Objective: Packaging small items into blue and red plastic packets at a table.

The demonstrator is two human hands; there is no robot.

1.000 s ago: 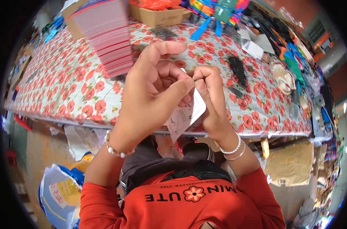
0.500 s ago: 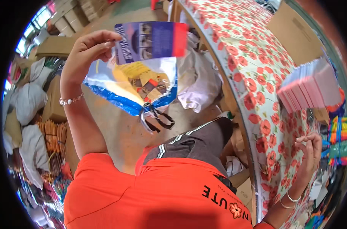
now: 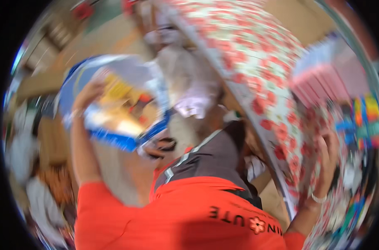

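My left hand (image 3: pixel 90 92) reaches over the mouth of a blue-edged, clear-sided plastic bag (image 3: pixel 118 143) that stands on the floor. Motion smears its fingers, so whether they hold anything does not show. Inside the bag lie yellow, brown and red pieces, too blurred to name. A dark tie or handle (image 3: pixel 166 144) hangs from the bag's near edge. Over on the right, my right hand (image 3: pixel 329 146) hovers beside the flowered tablecloth (image 3: pixel 277 121), its fingers loosely apart and nothing visible in them.
A stack of pink and white cards (image 3: pixel 329 79) sits on the table, with brightly coloured bundles (image 3: pixel 364 116) beyond its right side. A pale sack (image 3: pixel 189 79) lies against the table's frame. Cardboard boxes (image 3: pixel 54 141) and white sacks (image 3: pixel 20 146) line the left.
My left hand has come down to the bag, and the purple printed card it held up is no longer distinguishable. The whole view has shifted and blurred.
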